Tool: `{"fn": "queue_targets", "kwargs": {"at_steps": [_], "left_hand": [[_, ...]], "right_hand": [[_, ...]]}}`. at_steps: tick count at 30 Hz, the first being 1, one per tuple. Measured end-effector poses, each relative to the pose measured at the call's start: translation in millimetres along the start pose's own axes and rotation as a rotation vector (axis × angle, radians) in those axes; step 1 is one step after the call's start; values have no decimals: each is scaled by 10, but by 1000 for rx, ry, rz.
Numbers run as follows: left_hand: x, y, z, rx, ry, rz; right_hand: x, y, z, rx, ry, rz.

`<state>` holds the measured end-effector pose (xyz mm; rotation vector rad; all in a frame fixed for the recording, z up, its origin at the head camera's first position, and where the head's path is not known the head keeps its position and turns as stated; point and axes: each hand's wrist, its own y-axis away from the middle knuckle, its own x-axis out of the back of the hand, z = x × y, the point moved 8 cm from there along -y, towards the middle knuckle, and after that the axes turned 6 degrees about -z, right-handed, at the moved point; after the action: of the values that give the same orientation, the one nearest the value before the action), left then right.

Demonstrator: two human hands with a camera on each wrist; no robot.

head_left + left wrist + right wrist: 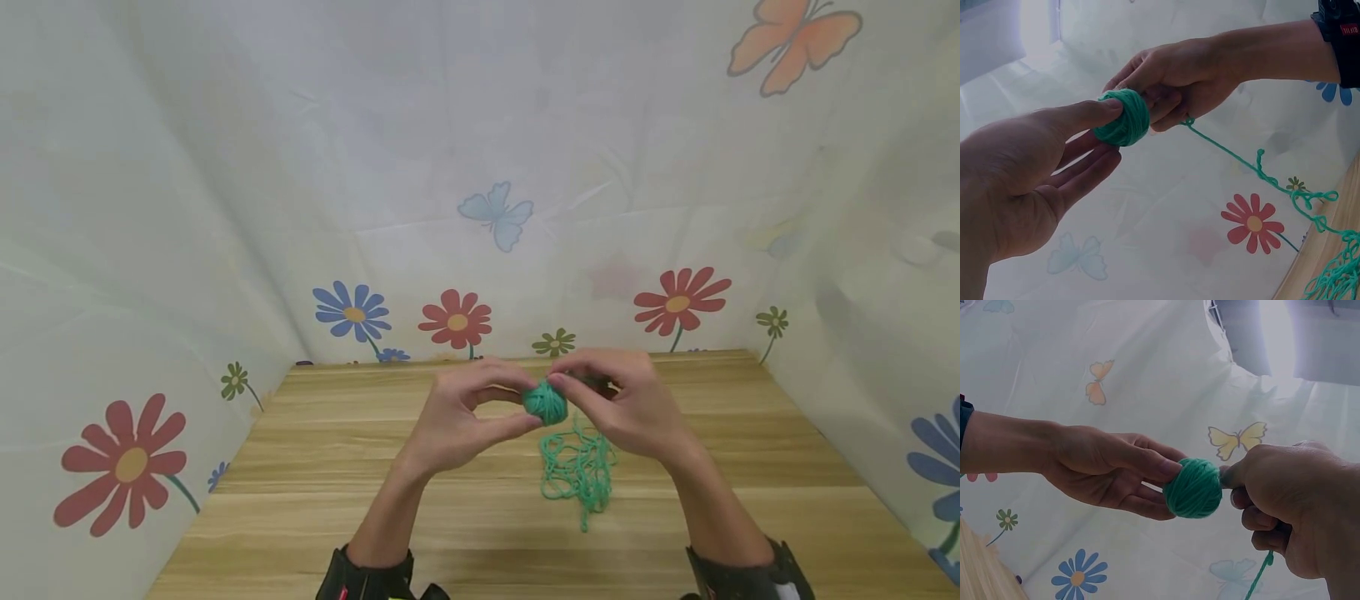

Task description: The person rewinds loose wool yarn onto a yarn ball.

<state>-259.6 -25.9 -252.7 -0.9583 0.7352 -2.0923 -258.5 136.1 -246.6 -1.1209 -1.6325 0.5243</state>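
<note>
Pinching the round, strand-ridged yarn ball (545,404) are left-hand fingers (1099,171).

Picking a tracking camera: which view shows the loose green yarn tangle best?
Head: the green yarn tangle lies nearly whole on the wooden table. Left wrist cuts it off at the right edge; right wrist misses it, showing only a strand below the right hand.
</note>
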Motion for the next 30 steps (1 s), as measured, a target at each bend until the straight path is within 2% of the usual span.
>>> {"fn": "queue_targets", "kwargs": {"at_steps": [4,10,16,20,23,30], "left_hand": [[-26,-2,17,-19,45,-30],[-72,-3,45,-50,111,-73],[-83,4,47,-59,135,-77],[-52,5,48,-63,131,-38],[-2,8,63,-57,107,19],[117,3,83,-34,16,135]], "right_hand": [[2,16,75,-39,-4,-1],[-30,44,212,-173,62,-61],[-78,46,276,-234,110,-111],[-137,46,282,-232,84,-163],[-200,49,265,-212,57,-222],[-288,25,156,-98,-4,-283]]}}
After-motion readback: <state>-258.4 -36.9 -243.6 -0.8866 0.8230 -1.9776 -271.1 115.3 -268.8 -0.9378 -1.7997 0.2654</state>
